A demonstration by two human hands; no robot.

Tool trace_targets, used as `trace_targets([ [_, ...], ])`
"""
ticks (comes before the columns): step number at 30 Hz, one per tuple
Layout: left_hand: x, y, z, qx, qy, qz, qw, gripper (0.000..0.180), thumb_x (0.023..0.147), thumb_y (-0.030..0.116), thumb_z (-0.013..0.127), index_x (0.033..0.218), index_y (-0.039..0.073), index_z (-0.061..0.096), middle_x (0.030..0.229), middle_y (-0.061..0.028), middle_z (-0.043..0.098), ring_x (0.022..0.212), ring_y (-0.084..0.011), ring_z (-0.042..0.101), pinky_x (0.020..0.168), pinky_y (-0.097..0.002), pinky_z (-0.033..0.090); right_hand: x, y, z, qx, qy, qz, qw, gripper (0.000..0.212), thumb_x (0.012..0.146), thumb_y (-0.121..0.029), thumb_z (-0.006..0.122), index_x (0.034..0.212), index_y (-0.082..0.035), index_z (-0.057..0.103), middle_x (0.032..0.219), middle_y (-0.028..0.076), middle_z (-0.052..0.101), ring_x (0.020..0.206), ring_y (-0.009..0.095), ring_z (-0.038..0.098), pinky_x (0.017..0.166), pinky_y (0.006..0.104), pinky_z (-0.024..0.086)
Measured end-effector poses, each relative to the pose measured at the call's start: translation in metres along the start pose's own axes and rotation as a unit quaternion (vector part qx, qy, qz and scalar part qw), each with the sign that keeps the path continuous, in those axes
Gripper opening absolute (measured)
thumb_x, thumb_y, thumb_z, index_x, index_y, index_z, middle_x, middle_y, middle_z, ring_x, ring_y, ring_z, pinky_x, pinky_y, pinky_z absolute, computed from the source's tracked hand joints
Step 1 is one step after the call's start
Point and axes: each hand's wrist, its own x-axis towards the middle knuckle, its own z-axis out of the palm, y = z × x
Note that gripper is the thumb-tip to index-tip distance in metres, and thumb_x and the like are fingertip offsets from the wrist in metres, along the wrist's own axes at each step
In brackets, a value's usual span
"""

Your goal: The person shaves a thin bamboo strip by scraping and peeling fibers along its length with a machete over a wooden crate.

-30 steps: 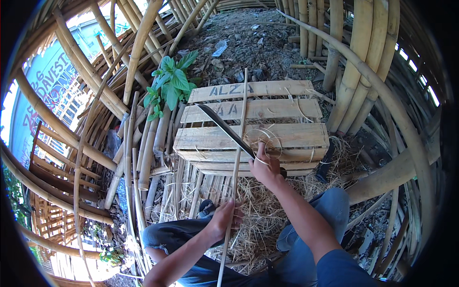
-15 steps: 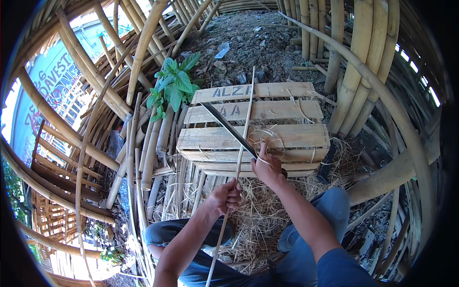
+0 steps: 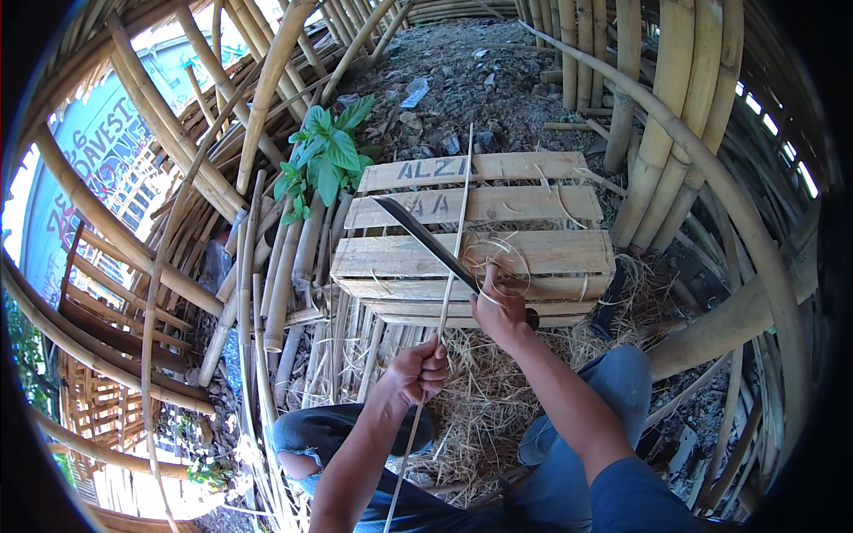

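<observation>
My left hand [image 3: 419,370] is closed around a long, thin bamboo strip [image 3: 463,209]. The strip slants up across a slatted wooden crate [image 3: 560,250], and its lower end runs down past my legs. In my right hand [image 3: 500,313] is a long dark-bladed knife [image 3: 414,226], its fingers wrapped round the handle, whose dark end shows behind the hand. The blade points up and left over the crate and crosses the strip just above my left hand. Thin curled shavings [image 3: 524,277] lie on the crate beside my right hand.
Bamboo poles [image 3: 281,289] lie at the left beside a leafy green plant [image 3: 327,155]. Thick upright poles [image 3: 668,133] and a bent pole [image 3: 702,158] stand on the right. Straw-like shavings [image 3: 484,400] cover the ground between my legs. Stony soil [image 3: 498,89] stretches behind the crate.
My left forearm has swung slightly to the right. Both hands, the knife and the strip keep almost the same places over the crate.
</observation>
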Motion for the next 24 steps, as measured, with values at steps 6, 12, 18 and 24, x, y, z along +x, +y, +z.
trace_targets([
  [6, -0.009, -0.015, 0.006, 0.015, 0.041, 0.015, 0.999, 0.044, 0.099, 0.040, 0.028, 0.073, 0.011, 0.049, 0.051, 0.0065, 0.022, 0.041, -0.0062, 0.019, 0.035, -0.0207, 0.014, 0.002, -0.006, -0.001, -0.025, -0.040, 0.029, 0.998, 0.044, 0.084, -0.027, 0.058, 0.112, -0.002, 0.036, 0.061, 0.015, 0.062, 0.058, 0.032, 0.064, 0.050, 0.0411, 0.051],
  [12, -0.032, -0.039, -0.001, -0.011, 0.025, -0.002, 1.000, 0.043, 0.100, 0.039, 0.028, 0.074, 0.010, 0.048, 0.051, 0.0065, 0.022, 0.042, -0.0063, 0.019, 0.035, -0.0211, 0.014, 0.002, -0.005, -0.001, -0.006, -0.033, 0.025, 0.999, 0.049, 0.084, -0.028, 0.057, 0.118, 0.000, 0.035, 0.063, 0.015, 0.063, 0.059, 0.031, 0.065, 0.051, 0.0404, 0.052],
  [18, -0.047, -0.057, -0.001, -0.003, 0.009, -0.005, 1.000, 0.044, 0.100, 0.040, 0.028, 0.074, 0.011, 0.048, 0.051, 0.0065, 0.022, 0.042, -0.0063, 0.019, 0.035, -0.0215, 0.014, 0.002, -0.002, 0.003, -0.023, -0.050, 0.032, 0.998, 0.057, 0.085, -0.029, 0.057, 0.125, 0.003, 0.032, 0.065, 0.016, 0.064, 0.060, 0.032, 0.065, 0.054, 0.0412, 0.052],
  [24, -0.065, -0.083, -0.001, -0.008, 0.010, -0.007, 1.000, 0.043, 0.099, 0.041, 0.028, 0.075, 0.011, 0.046, 0.052, 0.0065, 0.021, 0.042, -0.0060, 0.018, 0.035, -0.0213, 0.014, -0.001, 0.003, 0.010, -0.047, 0.059, -0.008, 0.997, 0.055, 0.080, -0.024, 0.063, 0.120, 0.004, 0.037, 0.065, 0.015, 0.062, 0.058, 0.032, 0.063, 0.053, 0.0405, 0.050],
])
